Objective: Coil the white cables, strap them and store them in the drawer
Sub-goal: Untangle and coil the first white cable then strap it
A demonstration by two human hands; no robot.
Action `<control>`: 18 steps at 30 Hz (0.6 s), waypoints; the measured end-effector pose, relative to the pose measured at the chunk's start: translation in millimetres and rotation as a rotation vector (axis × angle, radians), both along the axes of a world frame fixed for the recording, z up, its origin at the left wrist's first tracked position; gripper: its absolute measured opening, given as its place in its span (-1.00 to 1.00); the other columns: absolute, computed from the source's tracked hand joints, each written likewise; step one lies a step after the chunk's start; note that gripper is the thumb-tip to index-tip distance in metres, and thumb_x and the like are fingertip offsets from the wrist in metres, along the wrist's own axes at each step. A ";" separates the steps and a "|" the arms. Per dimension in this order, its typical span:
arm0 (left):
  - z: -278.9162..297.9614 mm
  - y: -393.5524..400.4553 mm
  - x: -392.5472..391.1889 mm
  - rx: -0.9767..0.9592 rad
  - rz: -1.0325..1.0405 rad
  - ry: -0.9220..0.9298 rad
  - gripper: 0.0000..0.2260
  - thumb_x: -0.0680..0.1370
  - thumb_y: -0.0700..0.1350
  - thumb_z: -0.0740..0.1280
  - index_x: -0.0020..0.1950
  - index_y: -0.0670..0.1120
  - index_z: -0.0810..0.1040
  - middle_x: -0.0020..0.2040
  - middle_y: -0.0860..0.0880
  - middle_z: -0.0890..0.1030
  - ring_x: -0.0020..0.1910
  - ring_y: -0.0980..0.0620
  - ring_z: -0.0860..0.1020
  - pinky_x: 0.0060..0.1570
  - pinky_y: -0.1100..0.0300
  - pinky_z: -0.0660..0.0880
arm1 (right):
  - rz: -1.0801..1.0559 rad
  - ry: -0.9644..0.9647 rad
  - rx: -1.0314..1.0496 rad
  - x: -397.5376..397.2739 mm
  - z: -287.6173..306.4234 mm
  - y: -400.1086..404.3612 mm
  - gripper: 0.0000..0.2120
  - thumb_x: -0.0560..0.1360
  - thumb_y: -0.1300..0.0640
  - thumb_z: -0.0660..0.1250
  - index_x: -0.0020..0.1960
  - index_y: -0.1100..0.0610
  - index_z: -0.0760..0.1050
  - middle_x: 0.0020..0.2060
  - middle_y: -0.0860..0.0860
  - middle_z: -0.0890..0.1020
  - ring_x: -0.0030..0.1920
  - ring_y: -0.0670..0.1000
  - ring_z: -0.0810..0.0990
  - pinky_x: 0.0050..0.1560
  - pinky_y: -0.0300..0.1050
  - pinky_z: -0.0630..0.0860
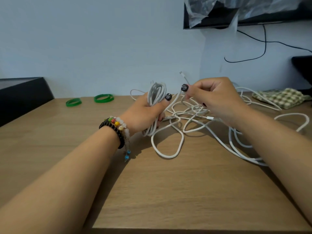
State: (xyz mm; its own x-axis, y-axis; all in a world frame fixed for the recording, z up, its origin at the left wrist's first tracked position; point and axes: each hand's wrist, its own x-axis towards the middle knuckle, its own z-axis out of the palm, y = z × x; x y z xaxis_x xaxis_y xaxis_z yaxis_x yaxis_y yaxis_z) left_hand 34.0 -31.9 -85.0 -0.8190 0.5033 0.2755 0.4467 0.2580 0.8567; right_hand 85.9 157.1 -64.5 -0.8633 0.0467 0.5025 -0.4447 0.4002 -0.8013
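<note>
White cables (pixel 182 130) sprawl in loose loops over the middle and right of the wooden tabletop (pixel 152 191), nearest you a big loop lying flat. Your left hand (pixel 145 114), beaded bracelets (pixel 116 127) on its wrist, has its fingers wrapped round a coiled bundle (pixel 156 95) of white cable, held upright above the tabletop, thumb pressed across the strands. Your right hand (pixel 214 98) pinches a cable end between thumb and forefinger, the connector (pixel 183 76) poking up just beside the bundle. Farther back, two green bands (pixel 103 98) lie near the far left edge, and a checked cloth (pixel 280 98) sits at the far right.
</note>
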 end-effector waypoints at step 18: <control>6.8 3.3 18.0 0.072 -0.387 -0.347 -0.97 0.55 -0.26 0.30 -0.06 -0.20 0.46 -0.53 0.08 0.37 -0.58 0.17 0.28 -0.55 0.33 0.28 | 0.040 0.227 -0.162 8.7 6.5 -15.5 -0.80 0.25 0.04 0.51 -0.26 0.14 0.60 -0.52 -0.16 0.57 -0.48 -0.21 0.43 -0.41 -0.38 0.37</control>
